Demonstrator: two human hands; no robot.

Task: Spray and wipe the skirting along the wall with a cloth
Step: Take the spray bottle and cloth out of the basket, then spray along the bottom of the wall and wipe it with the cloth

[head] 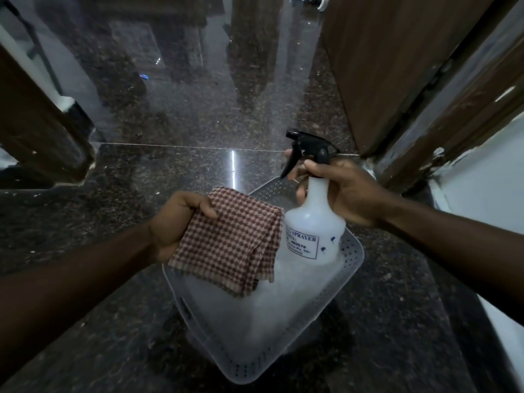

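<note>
While our left hand [173,222] pinches the folded checked cloth [229,242], our right hand [346,191] grips the spray bottle [314,222] neck above the perforated basket [351,268].

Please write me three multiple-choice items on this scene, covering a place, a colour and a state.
1. Where is the spray bottle?
A. Over the white basket
B. On a shelf
C. Lying on the floor

2. What colour is the bottle's trigger head?
A. Red
B. Black
C. Yellow

3. What is the left hand doing?
A. Hanging empty
B. Pressing the wall
C. Holding the checked cloth

Answers: 1 A, the right hand holds its neck above the basket. 2 B, the head is plainly black. 3 C, the thumb lies over the folded cloth.
</note>
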